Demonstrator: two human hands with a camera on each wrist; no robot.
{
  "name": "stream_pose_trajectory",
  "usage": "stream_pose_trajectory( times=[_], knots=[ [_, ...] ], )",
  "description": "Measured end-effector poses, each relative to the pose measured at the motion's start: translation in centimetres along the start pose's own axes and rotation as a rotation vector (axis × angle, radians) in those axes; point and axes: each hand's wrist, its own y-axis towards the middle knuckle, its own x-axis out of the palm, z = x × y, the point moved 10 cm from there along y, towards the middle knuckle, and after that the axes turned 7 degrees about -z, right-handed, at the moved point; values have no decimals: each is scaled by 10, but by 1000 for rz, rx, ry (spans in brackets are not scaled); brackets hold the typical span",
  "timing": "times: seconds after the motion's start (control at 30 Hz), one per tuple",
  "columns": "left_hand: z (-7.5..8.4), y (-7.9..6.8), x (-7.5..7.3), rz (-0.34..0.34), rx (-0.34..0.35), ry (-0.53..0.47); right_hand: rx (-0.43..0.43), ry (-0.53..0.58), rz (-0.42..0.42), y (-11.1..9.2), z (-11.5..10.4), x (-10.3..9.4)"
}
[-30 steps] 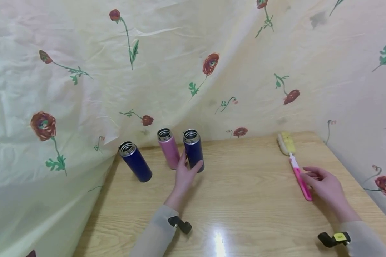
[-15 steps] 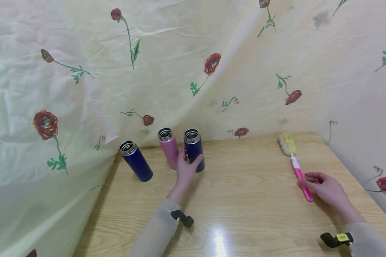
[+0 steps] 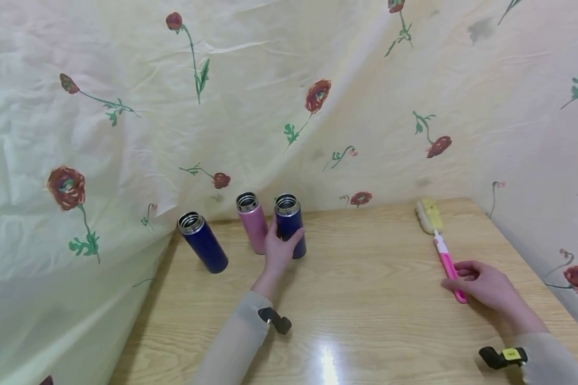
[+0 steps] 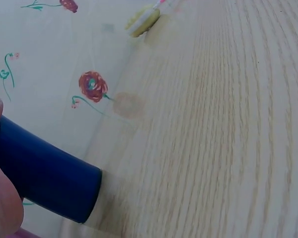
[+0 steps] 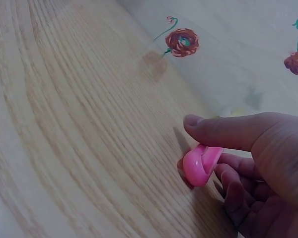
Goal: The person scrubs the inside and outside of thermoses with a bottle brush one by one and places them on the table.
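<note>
Dark blue bottle stands at the far side of a pale wooden table, near the middle of the scene, its silver-rimmed mouth facing up. A person's left hand grasps it from the near side, fingers along the bottle's left and thumb across its right. Just to the left stands a pink bottle, also silver-rimmed; the fingers lie between the two, and whether they touch the pink one cannot be told. Farther left and slightly nearer, a second blue bottle stands apart.

On the right of the table lies a brush, its yellow and off-white head toward the far edge, its white neck and pink handle running nearer. The right hand is at the handle: the thumb stretches across over it and the other fingers bend at its right side. Whether they grip it firmly or only surround it cannot be told.

Both arms wear light grey sleeves, with a small black device at each wrist; the right one carries a yellow label. Cream cloth with red flowers and green stems hangs behind the table.
</note>
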Motion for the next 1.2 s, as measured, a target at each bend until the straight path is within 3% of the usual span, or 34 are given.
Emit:
stream_pose_trajectory(
  times=[0.57,1.2],
  knots=[
    [-8,1,-3,-60,-7,25,1,-54,37,3,1,3],
    [-14,2,-1,-66,-20,-8,6,-5,59,-3,7,1]
  ],
)
